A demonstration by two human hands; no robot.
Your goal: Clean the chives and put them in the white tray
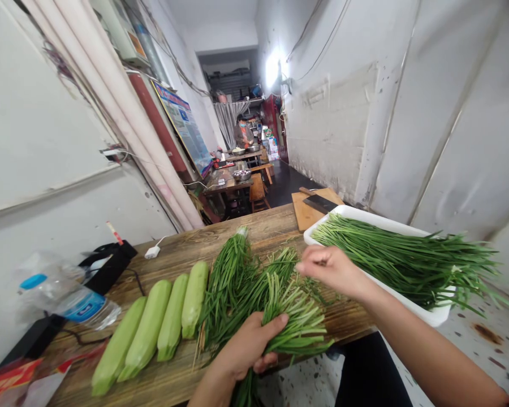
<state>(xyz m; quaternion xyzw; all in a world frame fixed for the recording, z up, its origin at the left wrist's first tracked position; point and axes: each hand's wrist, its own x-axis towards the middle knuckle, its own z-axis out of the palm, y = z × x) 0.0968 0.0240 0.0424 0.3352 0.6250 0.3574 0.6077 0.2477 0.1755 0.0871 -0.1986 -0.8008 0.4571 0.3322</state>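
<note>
My left hand is wrapped round a bunch of garlic chives, low over the table's near edge. Their pale cut ends fan out to the right, and green leaves hang below the fist. Above the bunch, my right hand has thumb and fingers pinched together; what is between them, if anything, is too small to make out. More chives lie in a heap on the wooden table, with loose trimmings by my right fingertips. To the right, a white plastic tray holds a large pile of chives.
Several pale green zucchini lie left of the heap. Farther left are a water bottle, a black box and a white plug. A cleaver rests on a cutting board. A person is at a far table.
</note>
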